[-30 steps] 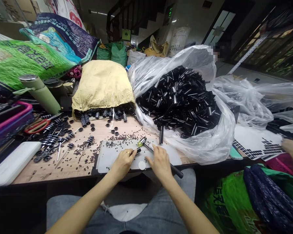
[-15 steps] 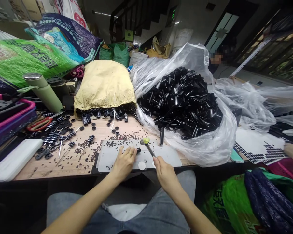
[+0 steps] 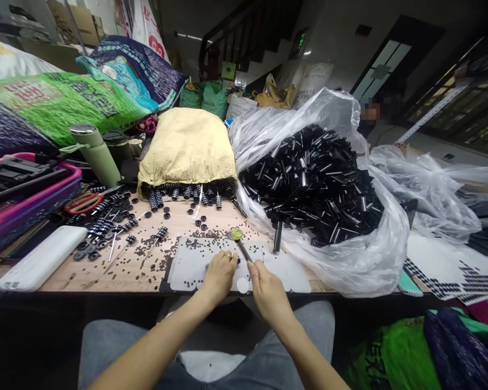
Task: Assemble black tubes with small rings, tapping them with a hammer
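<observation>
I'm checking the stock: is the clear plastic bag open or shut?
Open: the clear plastic bag has its mouth spread wide, showing a heap of black pieces inside.

On my feed I can't read any word for certain: the green sack (image 3: 117, 111) at the left carries large dark characters, and the dark blue sack (image 3: 165, 73) behind it has pale lettering. I also see red print on the white sack (image 3: 148, 27) at the back, dark characters on the lower-right green bag (image 3: 402, 352), and glowing green marks on the wall display (image 3: 299, 43), all illegible to me.
</observation>
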Demonstrator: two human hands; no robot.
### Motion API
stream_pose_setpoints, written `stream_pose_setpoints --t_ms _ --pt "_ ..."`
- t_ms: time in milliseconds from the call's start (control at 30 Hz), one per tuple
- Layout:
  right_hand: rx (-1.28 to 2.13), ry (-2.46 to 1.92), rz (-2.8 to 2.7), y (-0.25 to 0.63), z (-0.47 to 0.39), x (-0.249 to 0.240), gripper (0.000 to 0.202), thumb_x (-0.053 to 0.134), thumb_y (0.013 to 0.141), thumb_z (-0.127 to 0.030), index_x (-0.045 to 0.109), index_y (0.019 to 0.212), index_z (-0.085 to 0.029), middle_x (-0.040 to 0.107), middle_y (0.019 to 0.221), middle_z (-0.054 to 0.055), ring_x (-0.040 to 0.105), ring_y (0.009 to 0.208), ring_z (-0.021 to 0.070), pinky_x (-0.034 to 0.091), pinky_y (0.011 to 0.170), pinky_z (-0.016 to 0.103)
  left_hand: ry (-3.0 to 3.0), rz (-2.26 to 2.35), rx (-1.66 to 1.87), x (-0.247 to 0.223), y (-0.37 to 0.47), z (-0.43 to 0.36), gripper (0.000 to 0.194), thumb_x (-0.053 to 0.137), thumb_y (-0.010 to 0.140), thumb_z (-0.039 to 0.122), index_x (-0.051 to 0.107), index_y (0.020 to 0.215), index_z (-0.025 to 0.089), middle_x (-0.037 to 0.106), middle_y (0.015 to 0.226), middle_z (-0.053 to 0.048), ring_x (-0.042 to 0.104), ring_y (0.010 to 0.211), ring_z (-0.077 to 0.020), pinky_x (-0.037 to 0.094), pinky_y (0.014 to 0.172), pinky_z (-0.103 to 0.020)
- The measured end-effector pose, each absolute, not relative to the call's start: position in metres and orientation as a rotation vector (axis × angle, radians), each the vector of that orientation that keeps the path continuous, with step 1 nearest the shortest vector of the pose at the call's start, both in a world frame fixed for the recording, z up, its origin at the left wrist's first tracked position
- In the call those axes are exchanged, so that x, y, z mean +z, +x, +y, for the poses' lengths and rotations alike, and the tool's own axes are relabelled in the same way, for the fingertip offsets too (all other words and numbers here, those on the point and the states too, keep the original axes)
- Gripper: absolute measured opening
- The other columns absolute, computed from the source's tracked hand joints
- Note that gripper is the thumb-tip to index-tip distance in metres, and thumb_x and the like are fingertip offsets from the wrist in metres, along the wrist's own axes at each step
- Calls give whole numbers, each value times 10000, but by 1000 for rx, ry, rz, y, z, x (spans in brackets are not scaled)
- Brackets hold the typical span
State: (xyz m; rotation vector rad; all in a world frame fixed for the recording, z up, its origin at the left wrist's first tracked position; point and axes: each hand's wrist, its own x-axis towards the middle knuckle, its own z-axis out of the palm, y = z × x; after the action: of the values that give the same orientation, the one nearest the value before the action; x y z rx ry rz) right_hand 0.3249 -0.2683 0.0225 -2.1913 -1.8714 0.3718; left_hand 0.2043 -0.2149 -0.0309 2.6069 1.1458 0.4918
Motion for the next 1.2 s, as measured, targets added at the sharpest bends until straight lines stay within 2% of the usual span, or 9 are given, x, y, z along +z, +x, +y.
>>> stream_pose_setpoints --t_ms 133,300,400,500,733,867,1000,1100,1200 --pt "54 -2342 -1839 354 -245 4 336 249 910 -388 494 769 -205 605 688 42 576 619 188 296 510 252 2328 963 613 -6 189 -204 297 458 807 298 562 1070 207 590 905 -104 559 838 -237 467 710 -338" --pt "-354 -2238 -1854 359 -226 -27 200 380 875 -300 537 883 -176 574 839 80 517 844 222 356 674 303 1945 1708 877 -1 157 -90 432 360 847 358 443 1181 97 475 1165 -231 474 1057 -325 410 799 -440" --pt "-418 -2198 -1825 355 -225 -37 183 398 867 -282 538 912 -174 559 837 72 492 848 221 351 698 323 1790 1949 826 -4 143 -17 436 457 792 308 484 1086 -13 544 1030 -269 503 1009 -353 391 795 -436" --pt "-407 -2169 -1805 358 -224 -42 163 399 868 -263 536 902 -181 549 834 57 483 830 207 347 699 320 1745 1940 771 -7 138 14 300 504 749 247 592 875 -11 608 860 -257 565 879 -340 413 727 -398" --pt "-290 -2032 -1931 374 -209 -40 128 414 868 -224 541 854 -212 563 847 33 489 830 187 347 689 292 1806 1697 778 -2 120 -43 385 442 794 387 610 1000 108 664 753 -82 599 679 -213 443 585 -293" --pt "-283 -1974 -1889 376 -205 -32 164 413 869 -262 540 949 -197 577 921 50 494 886 189 364 737 291 1972 1502 698 -8 108 -108 472 412 795 470 575 1096 145 671 813 -68 606 662 -216 473 556 -315" --pt "-401 -2240 -1513 389 -202 -18 289 415 854 -333 518 1035 -132 577 994 116 497 940 234 376 754 323 2369 1516 775 -30 105 -162 386 388 825 374 592 1056 141 650 944 -103 602 846 -236 489 709 -345" --pt "-256 -2507 -1391 408 -197 -9 290 494 793 -359 562 949 -124 620 840 126 549 841 267 390 680 342 2584 1616 786 -46 106 -178 337 361 837 277 606 1010 123 648 863 -117 600 800 -232 488 687 -337" --pt "-166 -2526 -1435 420 -199 -5 208 484 794 -269 590 912 -134 632 737 102 582 734 240 395 633 321 2649 1662 763 -53 108 -180 316 359 829 218 617 980 116 633 812 -119 586 771 -232 480 675 -338"
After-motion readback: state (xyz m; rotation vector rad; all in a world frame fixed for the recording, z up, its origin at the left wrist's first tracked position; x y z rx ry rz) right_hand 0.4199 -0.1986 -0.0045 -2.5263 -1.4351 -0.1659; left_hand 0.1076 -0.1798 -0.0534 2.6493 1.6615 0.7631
